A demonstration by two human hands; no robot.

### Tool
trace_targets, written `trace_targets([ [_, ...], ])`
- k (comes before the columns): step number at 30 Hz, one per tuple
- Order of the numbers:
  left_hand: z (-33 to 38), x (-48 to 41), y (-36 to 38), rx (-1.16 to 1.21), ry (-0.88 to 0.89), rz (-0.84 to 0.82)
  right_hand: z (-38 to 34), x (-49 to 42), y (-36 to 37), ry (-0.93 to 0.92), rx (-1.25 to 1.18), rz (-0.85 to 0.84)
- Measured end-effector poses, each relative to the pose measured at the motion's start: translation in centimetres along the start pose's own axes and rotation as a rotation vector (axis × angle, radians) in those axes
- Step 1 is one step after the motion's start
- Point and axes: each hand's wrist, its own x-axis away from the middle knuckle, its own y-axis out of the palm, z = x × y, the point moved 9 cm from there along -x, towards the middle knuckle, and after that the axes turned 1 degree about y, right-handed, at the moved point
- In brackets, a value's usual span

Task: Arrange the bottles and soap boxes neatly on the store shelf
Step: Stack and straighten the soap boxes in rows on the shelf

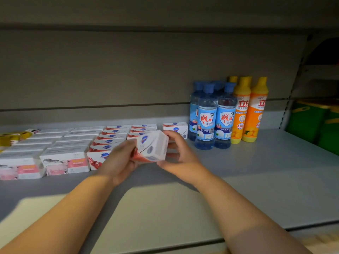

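A red-and-white soap box (153, 148) is tilted in the air above the grey shelf (256, 171). My left hand (120, 161) grips its left end and my right hand (177, 153) holds its right end. Behind it lie rows of the same red-and-white soap boxes (113, 136). Left of those are rows of white-and-pink soap boxes (65, 162). One white soap box (175, 129) stands alone just left of the blue bottles (213, 114). Orange bottles with yellow caps (249, 110) stand right of the blue ones.
Yellow packets (13, 137) lie at the shelf's far left. Green packs (315, 123) sit in the neighbouring bay on the right, past a perforated upright (286, 110). The grey back panel rises behind everything, and the shelf's front edge runs below my forearms.
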Motion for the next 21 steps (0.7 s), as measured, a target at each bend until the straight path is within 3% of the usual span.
trace_targets([
  [4, 5.1, 1.4, -2.4, -0.275, 0.405, 0.316, 3.6, -0.4, 1.3, 0.246, -0.233, -0.078],
  [7, 6.3, 2.9, 0.0, -0.353, 0.566, 0.184, 4.5, -0.5, 2.1, 0.236, -0.187, -0.128],
  [9, 6.5, 4.3, 2.5, -0.535, 0.673, 0.071, 4.5, -0.8, 1.7, 0.201, -0.115, -0.079],
  [15, 6.3, 7.0, 6.8, -1.196, 1.067, -0.103, 1.2, -1.1, -4.0, -0.130, 0.105, 0.414],
  [19, 6.3, 6.8, 6.5, -1.345, 1.203, -0.079, -1.3, 0.1, -5.5, -0.369, 0.317, 0.546],
  [21, 6.2, 6.3, 6.0, -1.342, 1.174, -0.060, -1.9, 0.5, -5.4, -0.408, 0.370, 0.590],
])
